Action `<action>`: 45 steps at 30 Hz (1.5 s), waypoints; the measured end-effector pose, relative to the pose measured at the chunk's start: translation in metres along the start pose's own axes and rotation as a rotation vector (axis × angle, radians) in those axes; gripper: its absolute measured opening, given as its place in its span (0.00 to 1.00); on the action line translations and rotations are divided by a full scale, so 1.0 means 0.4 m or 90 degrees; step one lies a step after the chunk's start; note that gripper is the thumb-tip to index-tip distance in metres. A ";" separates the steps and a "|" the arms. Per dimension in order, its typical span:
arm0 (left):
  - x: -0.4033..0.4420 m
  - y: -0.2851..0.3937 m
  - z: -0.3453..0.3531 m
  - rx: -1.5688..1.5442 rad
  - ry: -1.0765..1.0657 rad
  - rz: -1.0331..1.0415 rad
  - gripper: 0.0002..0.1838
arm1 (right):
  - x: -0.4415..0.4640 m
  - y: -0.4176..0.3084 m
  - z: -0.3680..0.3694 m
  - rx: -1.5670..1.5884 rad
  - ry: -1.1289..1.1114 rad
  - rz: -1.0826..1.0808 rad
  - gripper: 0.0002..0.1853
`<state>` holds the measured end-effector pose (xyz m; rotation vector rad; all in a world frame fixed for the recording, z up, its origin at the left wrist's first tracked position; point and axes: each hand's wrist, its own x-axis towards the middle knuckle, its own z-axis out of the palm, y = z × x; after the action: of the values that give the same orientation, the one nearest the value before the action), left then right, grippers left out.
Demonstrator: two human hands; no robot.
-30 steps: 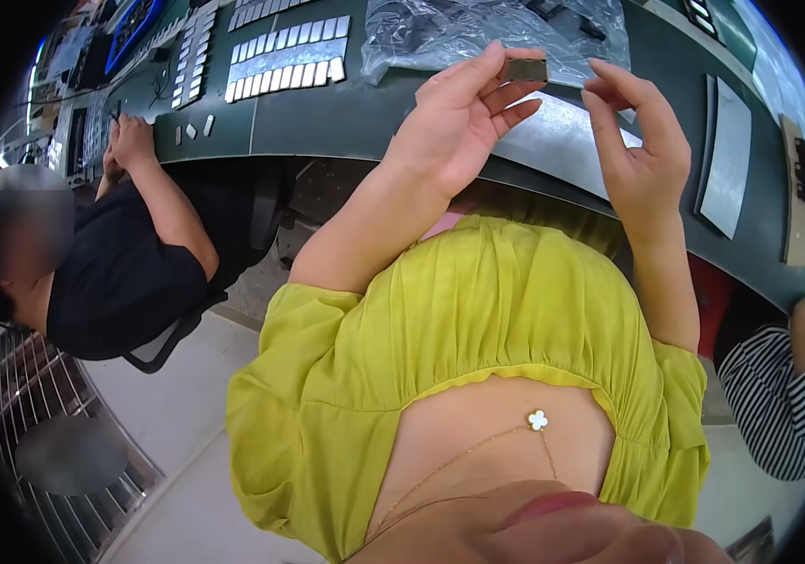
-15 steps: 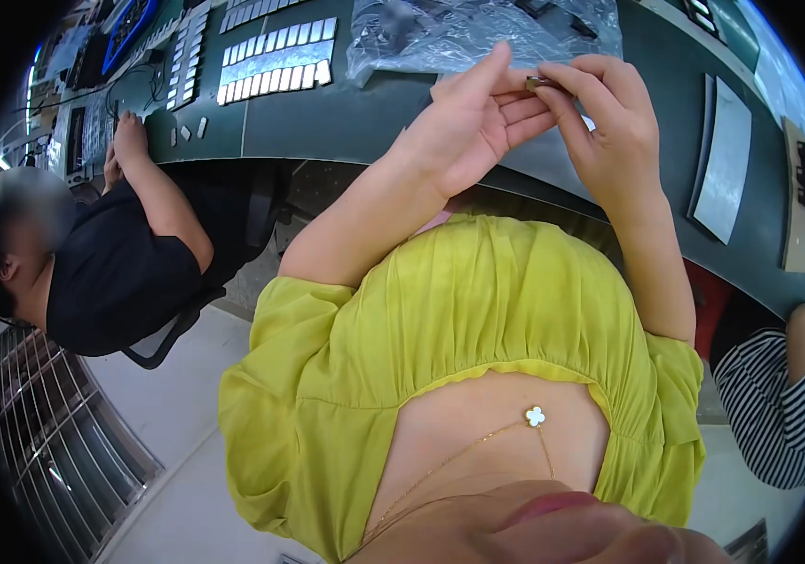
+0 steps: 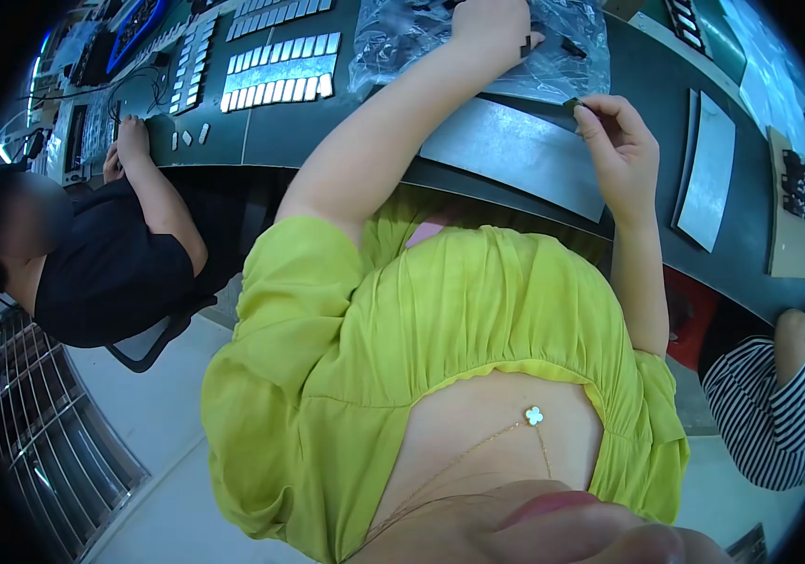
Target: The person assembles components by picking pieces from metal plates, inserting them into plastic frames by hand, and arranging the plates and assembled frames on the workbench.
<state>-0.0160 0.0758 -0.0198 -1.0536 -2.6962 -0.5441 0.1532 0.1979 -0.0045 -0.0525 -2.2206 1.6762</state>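
My left hand [image 3: 494, 26] reaches over a clear plastic bag [image 3: 379, 58] at the far side of the bench. Its fingers run to the upper frame edge and are mostly hidden. By its thumb shows a small dark piece [image 3: 527, 45]; whether the hand holds it I cannot tell. Closer to me, my right hand [image 3: 623, 146] pinches another small dark piece [image 3: 570, 104] between thumb and index finger. Under and between my arms lies a flat grey metal plate [image 3: 515, 158] near the bench edge.
Rows of small metallic pieces [image 3: 280, 70] lie on the green bench [image 3: 327, 132] to the left. Grey strips [image 3: 706, 169] and a cardboard sheet with dark parts [image 3: 793, 244] are on the right. People sit on both sides, in a black shirt [image 3: 120, 263] and a striped sleeve [image 3: 760, 404].
My hands were together around a small piece. The left has moved away, up over the plastic bag; the right has dropped slightly, still pinching a small piece. The metal plate is now uncovered.
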 end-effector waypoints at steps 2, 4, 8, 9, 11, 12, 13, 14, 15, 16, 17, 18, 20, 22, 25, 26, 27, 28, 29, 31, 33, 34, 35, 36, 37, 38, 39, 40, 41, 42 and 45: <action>0.018 0.000 0.030 0.014 0.024 -0.048 0.12 | -0.005 -0.005 -0.009 0.040 0.017 0.018 0.05; 0.016 -0.014 0.048 -0.004 0.023 0.000 0.13 | -0.010 -0.009 -0.030 0.114 0.025 0.050 0.06; -0.052 -0.026 0.011 -0.117 0.076 0.066 0.09 | -0.012 0.011 -0.060 0.097 0.014 0.042 0.08; -0.075 -0.016 -0.017 -0.140 0.084 0.065 0.07 | -0.007 0.016 -0.059 0.101 0.016 0.046 0.08; -0.104 -0.021 -0.037 -0.121 0.049 0.082 0.05 | 0.004 0.025 -0.052 0.153 0.012 0.075 0.08; -0.114 -0.018 -0.047 -0.148 0.107 0.104 0.05 | 0.011 0.021 -0.047 0.150 0.011 0.080 0.09; -0.119 -0.014 -0.049 -0.177 0.166 0.126 0.06 | 0.017 0.020 -0.042 0.152 0.016 0.087 0.09; -0.116 -0.013 -0.041 -0.184 0.147 0.101 0.09 | 0.023 0.020 -0.038 0.155 0.022 0.064 0.09; -0.113 -0.004 -0.039 -0.187 0.145 0.104 0.09 | 0.029 0.020 -0.037 0.157 0.026 0.037 0.10; -0.103 0.020 -0.054 -0.164 0.081 0.046 0.11 | 0.030 0.022 -0.038 0.145 0.028 0.037 0.10; -0.093 0.046 -0.067 -0.141 0.017 -0.012 0.14 | 0.030 0.030 -0.040 0.142 0.031 0.037 0.10; -0.082 0.072 -0.072 -0.079 -0.017 -0.035 0.21 | 0.029 0.044 -0.044 0.169 0.047 0.060 0.10; -0.068 0.107 -0.052 -0.036 -0.018 -0.038 0.24 | 0.023 0.065 -0.053 0.194 0.065 0.083 0.10; -0.060 0.137 -0.065 0.012 -0.038 -0.083 0.29 | 0.018 0.079 -0.060 0.226 0.098 0.088 0.11; -0.035 0.096 0.038 0.027 0.002 -0.071 0.27 | 0.009 0.085 -0.068 0.203 0.111 0.104 0.11; -0.029 0.081 0.058 0.025 0.001 -0.069 0.27 | 0.009 0.085 -0.071 0.201 0.113 0.104 0.11; -0.023 0.060 0.075 -0.007 -0.011 -0.074 0.24 | 0.012 0.086 -0.074 0.204 0.110 0.100 0.11; -0.019 0.044 0.076 -0.037 -0.023 -0.079 0.20 | 0.015 0.086 -0.074 0.207 0.106 0.095 0.11; -0.021 0.029 0.055 -0.034 -0.022 -0.078 0.20 | 0.018 0.083 -0.075 0.210 0.107 0.092 0.11; -0.033 -0.011 -0.002 -0.255 -0.022 -0.053 0.13 | 0.027 0.065 -0.077 0.153 0.073 0.070 0.10; -0.048 -0.036 -0.043 -0.579 -0.111 -0.207 0.08 | 0.044 0.030 -0.076 0.114 0.043 0.051 0.11; -0.053 -0.052 -0.060 -0.607 -0.148 -0.236 0.09 | 0.054 0.015 -0.073 0.071 0.013 0.033 0.12; -0.060 -0.061 -0.076 -0.635 -0.185 -0.268 0.10 | 0.067 0.010 -0.067 0.077 0.012 0.035 0.12; -0.072 -0.059 -0.081 -0.631 -0.187 -0.271 0.10 | 0.083 0.008 -0.059 0.052 -0.001 0.026 0.12; -0.086 -0.053 -0.084 -0.760 -0.166 -0.268 0.12 | 0.098 0.005 -0.051 0.027 -0.014 0.017 0.12; -0.098 -0.047 -0.087 -0.890 -0.142 -0.262 0.16 | 0.116 -0.005 -0.037 0.038 -0.027 0.009 0.12; -0.108 -0.044 -0.090 -0.889 -0.142 -0.262 0.16 | 0.130 -0.023 -0.019 0.038 -0.027 0.009 0.12; -0.117 -0.041 -0.091 -0.904 -0.158 -0.237 0.18 | 0.144 -0.045 0.003 0.101 -0.037 0.044 0.09; -0.122 -0.043 -0.088 -0.918 -0.174 -0.212 0.21 | 0.156 -0.062 0.027 0.163 -0.046 0.079 0.06; -0.125 -0.052 -0.079 -0.949 -0.198 -0.196 0.22 | 0.166 -0.070 0.050 0.180 -0.023 0.064 0.05; -0.135 -0.036 -0.087 -1.039 -0.189 -0.224 0.22 | 0.169 -0.048 0.065 0.154 0.006 0.067 0.06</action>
<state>0.0152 0.0188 -0.0087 -0.7691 -2.1969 -3.0499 0.0857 0.1843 0.0247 -0.1168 -2.0244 1.9845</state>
